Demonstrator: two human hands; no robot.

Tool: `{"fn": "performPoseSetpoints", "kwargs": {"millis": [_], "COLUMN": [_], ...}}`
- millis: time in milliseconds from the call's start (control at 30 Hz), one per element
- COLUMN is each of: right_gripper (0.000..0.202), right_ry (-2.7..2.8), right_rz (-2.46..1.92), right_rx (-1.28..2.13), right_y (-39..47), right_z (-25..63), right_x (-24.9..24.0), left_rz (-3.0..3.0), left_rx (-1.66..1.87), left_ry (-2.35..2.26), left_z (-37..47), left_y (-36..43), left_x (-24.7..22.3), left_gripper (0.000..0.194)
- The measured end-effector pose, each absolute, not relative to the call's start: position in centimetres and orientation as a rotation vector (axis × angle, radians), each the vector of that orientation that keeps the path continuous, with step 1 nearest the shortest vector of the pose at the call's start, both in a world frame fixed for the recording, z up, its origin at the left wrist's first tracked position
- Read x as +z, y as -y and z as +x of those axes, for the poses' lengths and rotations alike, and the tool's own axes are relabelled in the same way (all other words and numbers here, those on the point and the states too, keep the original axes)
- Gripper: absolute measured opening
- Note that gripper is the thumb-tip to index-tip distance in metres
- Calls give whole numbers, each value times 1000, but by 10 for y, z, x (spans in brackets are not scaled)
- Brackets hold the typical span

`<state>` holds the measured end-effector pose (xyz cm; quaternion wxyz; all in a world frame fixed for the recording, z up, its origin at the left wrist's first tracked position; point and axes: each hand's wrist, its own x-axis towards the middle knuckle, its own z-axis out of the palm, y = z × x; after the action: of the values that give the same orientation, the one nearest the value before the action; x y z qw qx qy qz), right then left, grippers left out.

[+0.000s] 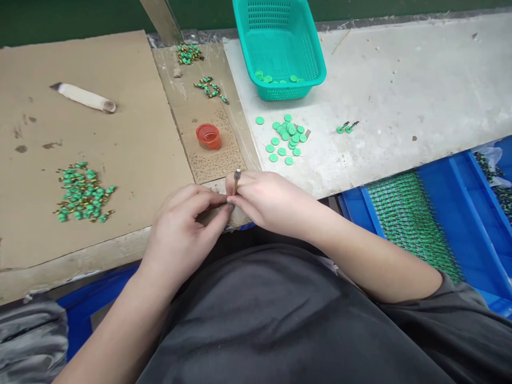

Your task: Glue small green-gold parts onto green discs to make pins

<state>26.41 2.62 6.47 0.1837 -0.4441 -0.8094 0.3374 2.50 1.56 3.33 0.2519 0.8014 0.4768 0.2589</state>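
Note:
At the front edge of the table, my two hands meet at the fingertips. My right hand [266, 200] is closed around a thin tan stick [235, 186] with a dark end that points up. Thumb and forefinger of my left hand [188, 224] are pinched together at the stick's lower end. A speck of green shows between the fingertips, but most of what they hold is hidden. Beyond my right hand lie loose green two-holed discs [291, 129]. An orange-red cup [208, 136] with liquid in it stands just past my fingers.
Small green-and-yellow pieces lie in piles at left [84, 194] and back [189, 53]. A white marker-like tube [84, 97] lies on cardboard. A teal basket [320, 74] holds more discs. Two discs with upright dark-topped pieces [346, 128] stand right. Blue trays [476, 213] sit below.

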Motion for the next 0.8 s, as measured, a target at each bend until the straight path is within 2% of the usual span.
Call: {"fn": "performPoseSetpoints", "kwargs": {"millis": [267,500,667,800], "right_gripper": [15,19,18,15], "right_ry": [2209,1707,1540,1500], "right_rz": [-1281,-1271,-1268,-1322], "right_rx": [998,1000,1050,1048], "right_y": [-25,-6,7,18], "right_z": [263,287,291,294], "right_x": [63,41,33,30], "left_rz": [2175,2050,1953,1678], "left_rx": [671,744,743,664], "left_ry": [-1300,-1277,-1300,-1302], "left_z": [25,24,32,34], "left_y": [-17,-15,-23,-28], "left_x": [35,45,53,78], "left_gripper": [22,26,30,42]}}
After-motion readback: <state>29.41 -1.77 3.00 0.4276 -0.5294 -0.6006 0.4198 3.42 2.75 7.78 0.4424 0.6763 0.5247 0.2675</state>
